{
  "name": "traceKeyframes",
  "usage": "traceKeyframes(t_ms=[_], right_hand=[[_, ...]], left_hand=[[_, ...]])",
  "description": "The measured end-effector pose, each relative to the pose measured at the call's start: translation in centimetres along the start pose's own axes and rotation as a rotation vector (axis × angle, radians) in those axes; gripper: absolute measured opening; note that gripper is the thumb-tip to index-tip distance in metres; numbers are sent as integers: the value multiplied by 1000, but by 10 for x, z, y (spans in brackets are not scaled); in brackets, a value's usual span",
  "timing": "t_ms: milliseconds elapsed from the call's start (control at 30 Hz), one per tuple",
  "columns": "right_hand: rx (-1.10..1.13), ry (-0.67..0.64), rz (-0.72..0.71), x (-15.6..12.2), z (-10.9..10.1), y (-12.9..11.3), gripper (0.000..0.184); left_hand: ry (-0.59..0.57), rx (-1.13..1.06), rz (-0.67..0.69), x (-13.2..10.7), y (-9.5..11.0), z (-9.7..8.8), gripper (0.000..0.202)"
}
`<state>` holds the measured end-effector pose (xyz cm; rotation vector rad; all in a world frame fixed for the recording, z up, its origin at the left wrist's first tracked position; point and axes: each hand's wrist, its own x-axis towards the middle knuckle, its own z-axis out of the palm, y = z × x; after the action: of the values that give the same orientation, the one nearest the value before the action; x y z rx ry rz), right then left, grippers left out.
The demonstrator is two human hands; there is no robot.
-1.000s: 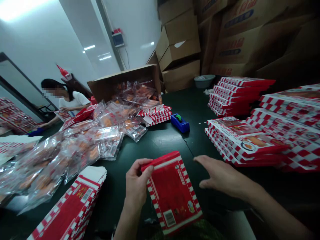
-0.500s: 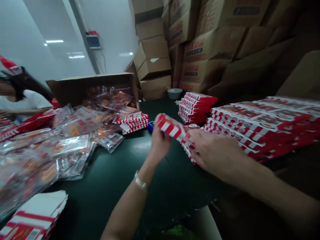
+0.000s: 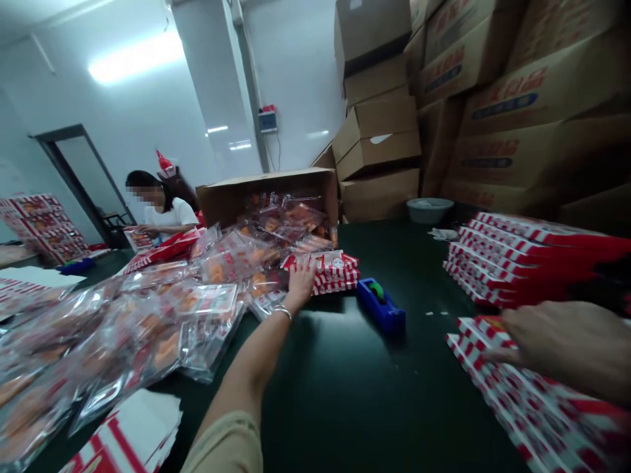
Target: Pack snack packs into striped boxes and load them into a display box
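My left hand (image 3: 300,284), a metal bangle on its wrist, reaches forward to a small stack of red-and-white checked boxes (image 3: 335,272). Its fingers touch the stack's near left corner, and I cannot tell if they grip a box. Clear plastic bags of orange food (image 3: 207,322) lie heaped just left of that hand. At the right edge, my right hand (image 3: 566,345) rests flat on a long pile of red-and-white flat boxes (image 3: 537,407), holding nothing.
A blue tape dispenser (image 3: 380,307) stands on the dark green table (image 3: 335,387) between my hands. Behind the bags is an open carton (image 3: 266,192) full of more bags. A seated person (image 3: 165,213) works at the far end. Stacked cardboard cartons (image 3: 517,112) fill the back right.
Both hands held a red box together at the centre; now my left hand is forward at the small stack and my right hand lies on the pile at right. The view has swung back.
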<state>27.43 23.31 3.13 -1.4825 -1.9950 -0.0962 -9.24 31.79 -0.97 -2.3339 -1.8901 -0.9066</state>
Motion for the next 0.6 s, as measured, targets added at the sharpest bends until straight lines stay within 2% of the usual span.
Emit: traceKeyframes(t_ms=[33,67,133,267,333,400,467,500,533,567,600], right_hand=[[-308,-249,-107,17,5,-17,42],[-397,-314,-198,36,15,-36,29],[-414,-367,-328,73,47,-75,21],[-398,-294,-498,123,120,-134,58],[-356,-233,-562,133,139,-150,54],[-310,-227,-591,137,140,-160,40],[-280,-270,-531,134,125,-164,35],[-246,-314,-461,128,115,-163,32],[-184,-366,-376,118,104,-159,34],[-89,-440,-278,104,95,-154,42],[39,-546,-176,87,87,-147,52]], left_hand=[[16,37,14,9,-17,-7,33],[22,70,31,17,-30,-12,32],[8,128,59,28,-45,-16,30],[-69,213,78,31,-45,-21,25],[-110,232,100,23,-41,-39,21],[-136,220,169,10,-39,-71,25],[-84,185,221,-5,-41,-110,43],[-8,170,181,-12,-45,-127,44],[12,190,79,-19,-51,-140,39],[-18,221,-34,-26,-57,-146,34],[-95,254,-138,-32,-64,-145,32]])
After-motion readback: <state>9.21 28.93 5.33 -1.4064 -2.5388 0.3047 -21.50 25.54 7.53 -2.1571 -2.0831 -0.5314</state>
